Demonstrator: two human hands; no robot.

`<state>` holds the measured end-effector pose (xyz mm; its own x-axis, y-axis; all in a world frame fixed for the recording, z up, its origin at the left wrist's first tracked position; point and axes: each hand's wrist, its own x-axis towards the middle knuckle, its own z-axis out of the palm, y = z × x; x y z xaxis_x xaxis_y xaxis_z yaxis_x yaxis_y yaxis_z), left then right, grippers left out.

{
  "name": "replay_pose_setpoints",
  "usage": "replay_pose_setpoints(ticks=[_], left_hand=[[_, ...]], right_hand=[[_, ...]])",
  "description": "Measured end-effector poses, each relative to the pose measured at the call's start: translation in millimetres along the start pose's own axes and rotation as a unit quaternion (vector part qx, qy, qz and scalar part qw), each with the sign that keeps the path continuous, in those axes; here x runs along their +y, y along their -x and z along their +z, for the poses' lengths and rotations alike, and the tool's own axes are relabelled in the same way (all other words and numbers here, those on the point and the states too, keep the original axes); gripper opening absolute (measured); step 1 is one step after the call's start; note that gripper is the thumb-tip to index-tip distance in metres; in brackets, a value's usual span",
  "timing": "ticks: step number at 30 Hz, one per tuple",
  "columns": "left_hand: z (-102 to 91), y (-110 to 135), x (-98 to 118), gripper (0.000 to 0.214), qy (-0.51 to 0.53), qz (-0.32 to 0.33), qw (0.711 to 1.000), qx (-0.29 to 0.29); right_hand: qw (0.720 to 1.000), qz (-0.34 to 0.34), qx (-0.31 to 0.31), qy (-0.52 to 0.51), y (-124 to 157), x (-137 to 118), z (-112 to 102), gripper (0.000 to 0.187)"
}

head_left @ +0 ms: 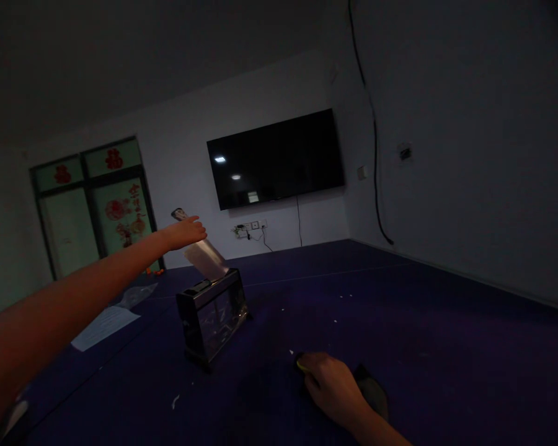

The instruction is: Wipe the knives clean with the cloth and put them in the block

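Observation:
My left hand (186,233) reaches far forward, its fingers lying across a pale, glossy flat panel (208,259). The panel slants up out of the top of a black-framed box (214,316) with clear sides. A dark-and-light end of the panel shows above the hand; my thumb is hidden. Low in front, my right hand (332,387) is closed around a small dark object with a yellow edge (302,364); most of it is covered, so its kind cannot be made out. A dull grey-dark item (374,396) lies just beside that wrist.
The purple-blue surface (400,322) carries several small white scraps. To the left lie a white printed sheet (105,327) and clear plastic (137,295). A television (276,160) hangs on the far wall above sockets; a cable (376,167) dangles along the right wall.

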<state>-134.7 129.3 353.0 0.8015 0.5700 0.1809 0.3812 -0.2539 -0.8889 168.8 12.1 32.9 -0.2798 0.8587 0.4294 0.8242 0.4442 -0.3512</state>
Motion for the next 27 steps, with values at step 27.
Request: replay_pose_setpoints(ticks=[27], left_hand=[[86.5, -64.3, 111.8, 0.021, 0.093, 0.058, 0.994, 0.004]], right_hand=[[1.0, 0.005, -0.011, 0.025, -0.3, 1.0, -0.3, 0.029]])
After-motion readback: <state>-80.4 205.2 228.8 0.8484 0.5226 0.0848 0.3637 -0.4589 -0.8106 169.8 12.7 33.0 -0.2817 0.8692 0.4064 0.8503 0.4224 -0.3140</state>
